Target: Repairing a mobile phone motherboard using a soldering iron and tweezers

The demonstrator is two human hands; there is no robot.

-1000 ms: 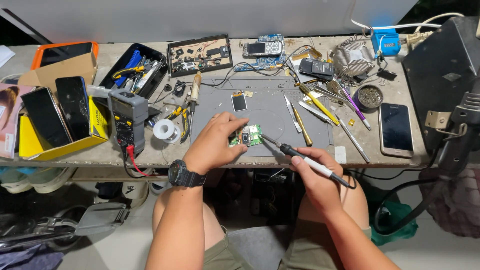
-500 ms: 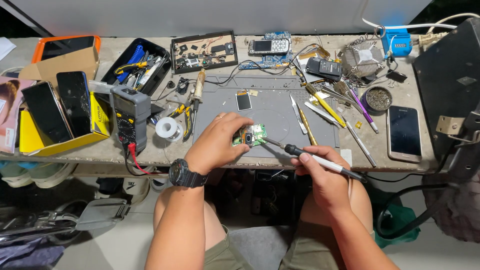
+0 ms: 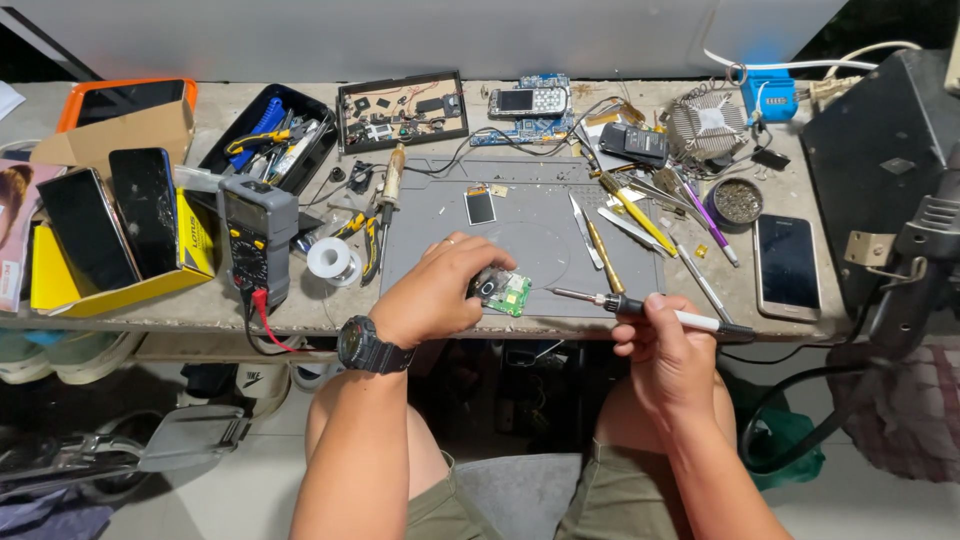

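resting at the front edge of a grey work mat [image 3: 520, 225] on the cluttered concrete worktop [image 3: 700, 290], the left hand [image 3: 435, 290] pinched a green circuit board [image 3: 505, 292]; the right hand [image 3: 665, 345] gripped a soldering iron [image 3: 640, 310] just beside it.

Cluttered workbench [image 3: 700, 300] (grey mat [image 3: 530, 235], multimeter [image 3: 258, 235])

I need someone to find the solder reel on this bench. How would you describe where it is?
Start at the grey work mat. Just off its left edge, right of the grey multimeter, sits the solder reel. It is the only small white round spool there.
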